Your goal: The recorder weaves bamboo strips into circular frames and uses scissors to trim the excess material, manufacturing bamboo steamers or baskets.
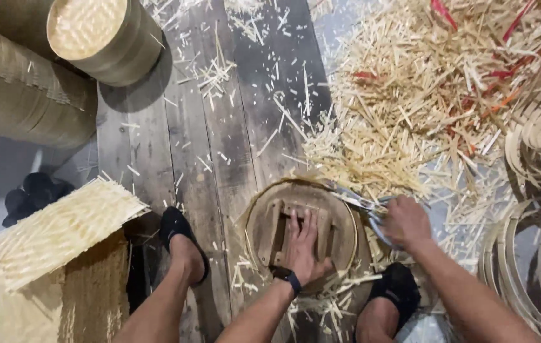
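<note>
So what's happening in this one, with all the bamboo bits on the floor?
A person sits over a round bamboo steamer frame on a plank floor. The left hand presses flat on the slats inside it, while the right hand works scissors at its rim. Cut bamboo slivers lie heaped beyond, coiled bamboo strips at the right, and finished steamers are stacked at the upper left.

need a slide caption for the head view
Left hand presses round bamboo frame; right hand works scissors at its rim.
</note>
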